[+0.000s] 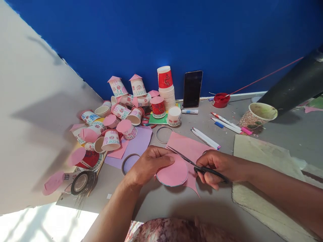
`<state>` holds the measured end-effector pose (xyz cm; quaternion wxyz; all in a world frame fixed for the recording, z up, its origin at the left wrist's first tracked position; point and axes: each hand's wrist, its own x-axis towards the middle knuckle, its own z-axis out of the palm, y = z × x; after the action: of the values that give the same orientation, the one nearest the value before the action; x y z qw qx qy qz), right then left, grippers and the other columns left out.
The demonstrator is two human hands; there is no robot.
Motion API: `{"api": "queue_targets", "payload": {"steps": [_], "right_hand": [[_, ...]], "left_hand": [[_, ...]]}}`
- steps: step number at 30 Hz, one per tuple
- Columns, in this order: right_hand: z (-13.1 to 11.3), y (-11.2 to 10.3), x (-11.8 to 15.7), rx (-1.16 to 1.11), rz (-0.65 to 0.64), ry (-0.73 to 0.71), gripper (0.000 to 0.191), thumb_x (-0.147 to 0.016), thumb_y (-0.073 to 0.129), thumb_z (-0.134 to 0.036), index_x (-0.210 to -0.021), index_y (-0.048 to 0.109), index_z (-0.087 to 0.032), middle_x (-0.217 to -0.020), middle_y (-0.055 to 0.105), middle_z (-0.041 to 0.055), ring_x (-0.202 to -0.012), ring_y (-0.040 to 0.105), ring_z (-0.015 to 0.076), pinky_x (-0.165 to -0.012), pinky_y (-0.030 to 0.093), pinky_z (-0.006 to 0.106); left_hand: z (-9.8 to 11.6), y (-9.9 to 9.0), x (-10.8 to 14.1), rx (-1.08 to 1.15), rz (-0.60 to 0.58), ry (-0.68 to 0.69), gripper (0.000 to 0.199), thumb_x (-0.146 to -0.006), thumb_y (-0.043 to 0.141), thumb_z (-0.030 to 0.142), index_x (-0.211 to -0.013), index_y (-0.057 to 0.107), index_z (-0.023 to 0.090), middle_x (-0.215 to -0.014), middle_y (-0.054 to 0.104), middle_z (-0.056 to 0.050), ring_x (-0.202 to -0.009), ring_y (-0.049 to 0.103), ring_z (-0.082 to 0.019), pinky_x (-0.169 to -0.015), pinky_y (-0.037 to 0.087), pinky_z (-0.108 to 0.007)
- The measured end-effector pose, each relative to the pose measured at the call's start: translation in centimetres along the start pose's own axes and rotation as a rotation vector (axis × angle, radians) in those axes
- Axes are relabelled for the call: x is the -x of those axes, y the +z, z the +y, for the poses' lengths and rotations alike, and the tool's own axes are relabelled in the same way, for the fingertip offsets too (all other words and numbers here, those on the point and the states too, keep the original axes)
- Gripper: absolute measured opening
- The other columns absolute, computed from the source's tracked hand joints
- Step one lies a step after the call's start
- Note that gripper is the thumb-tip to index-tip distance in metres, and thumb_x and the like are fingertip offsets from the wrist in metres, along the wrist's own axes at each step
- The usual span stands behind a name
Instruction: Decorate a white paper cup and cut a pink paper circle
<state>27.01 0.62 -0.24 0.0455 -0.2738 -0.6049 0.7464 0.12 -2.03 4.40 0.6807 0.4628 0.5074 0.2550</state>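
My left hand [151,164] pinches the upper left edge of a pink paper circle [174,173], its thumb lying on top. A dark line runs along the circle's lower rim, and a curved strip of pink paper hangs at its lower right. My right hand [214,168] is closed round the black handles of a pair of scissors [186,158]. The blades point up and left across the circle's upper edge, close to my left fingertips. Beneath them on the table lies a larger pink sheet [188,144].
Decorated paper cups [111,140] are heaped at the left, near a roll of black tape [80,182]. Behind stand a cup stack [166,87] and a phone [192,89]. Markers [205,138], a red paint pot [221,100], a stained cup [259,116] and a pale cloth [264,174] are at the right.
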Motion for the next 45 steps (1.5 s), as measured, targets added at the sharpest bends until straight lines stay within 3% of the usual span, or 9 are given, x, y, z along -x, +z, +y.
{"api": "queue_targets", "payload": {"steps": [10,16,25,33,39,42,45], "right_hand": [[0.0,0.1,-0.1,0.013,0.05,0.007,0.063,-0.075,0.081,-0.076,-0.068,0.061,-0.017,-0.054,0.061,-0.0011,-0.047,0.041,0.0074,-0.046,0.025,0.022],[0.2,0.1,0.0,0.025,0.005,-0.008,0.058,-0.078,0.079,-0.072,-0.074,0.062,-0.017,-0.059,0.066,0.0008,-0.049,0.047,0.0087,-0.047,0.029,0.021],[0.4,0.2,-0.2,0.004,0.044,0.02,0.062,-0.071,0.082,-0.075,-0.069,0.061,-0.017,-0.054,0.061,-0.0014,-0.048,0.047,0.0081,-0.046,0.029,0.02],[-0.2,0.2,0.1,0.037,0.08,0.05,0.053,-0.076,0.084,-0.065,-0.067,0.062,-0.017,-0.052,0.061,-0.0018,-0.047,0.039,0.0071,-0.045,0.024,0.021],[-0.1,0.0,-0.2,0.027,0.117,0.016,0.06,-0.073,0.082,-0.074,-0.066,0.063,-0.017,-0.052,0.061,-0.001,-0.046,0.035,0.0073,-0.046,0.019,0.024],[0.1,0.0,-0.3,0.018,0.144,-0.013,0.063,-0.075,0.079,-0.077,-0.065,0.063,-0.017,-0.055,0.064,0.0003,-0.048,0.035,0.0076,-0.049,0.02,0.026],[0.0,0.3,-0.5,0.015,0.19,-0.021,0.064,-0.073,0.079,-0.079,-0.064,0.064,-0.017,-0.055,0.064,0.0005,-0.05,0.038,0.0082,-0.051,0.023,0.026]], "left_hand": [[0.0,0.0,0.1,-0.018,-0.008,0.001,0.042,-0.075,0.08,0.052,-0.079,0.08,0.01,-0.057,0.058,-0.001,-0.048,0.043,-0.009,-0.046,0.027,-0.024],[0.0,0.0,-0.1,-0.019,-0.008,-0.001,0.04,-0.074,0.079,0.05,-0.075,0.079,0.01,-0.057,0.057,-0.002,-0.049,0.043,-0.009,-0.047,0.027,-0.024],[-0.1,-0.1,-0.1,-0.018,-0.001,0.011,0.037,-0.074,0.079,0.048,-0.075,0.08,0.011,-0.055,0.057,-0.001,-0.047,0.042,-0.009,-0.045,0.026,-0.024],[-0.1,-0.1,0.0,-0.01,-0.006,0.011,0.037,-0.074,0.08,0.048,-0.074,0.082,0.011,-0.054,0.06,-0.002,-0.045,0.044,-0.009,-0.044,0.028,-0.023],[-0.5,-0.2,-0.3,0.007,0.02,0.039,0.038,-0.074,0.083,0.049,-0.081,0.085,0.012,-0.057,0.063,-0.003,-0.046,0.047,-0.009,-0.045,0.031,-0.022],[-0.6,0.2,-0.6,0.024,0.044,0.143,0.033,-0.076,0.085,0.048,-0.077,0.085,0.015,-0.067,0.068,-0.006,-0.056,0.055,-0.013,-0.052,0.041,-0.024],[-0.7,1.1,-0.8,0.046,-0.01,0.261,0.032,-0.078,0.087,0.048,-0.073,0.085,0.016,-0.093,0.078,-0.013,-0.075,0.066,-0.018,-0.065,0.05,-0.028]]}}
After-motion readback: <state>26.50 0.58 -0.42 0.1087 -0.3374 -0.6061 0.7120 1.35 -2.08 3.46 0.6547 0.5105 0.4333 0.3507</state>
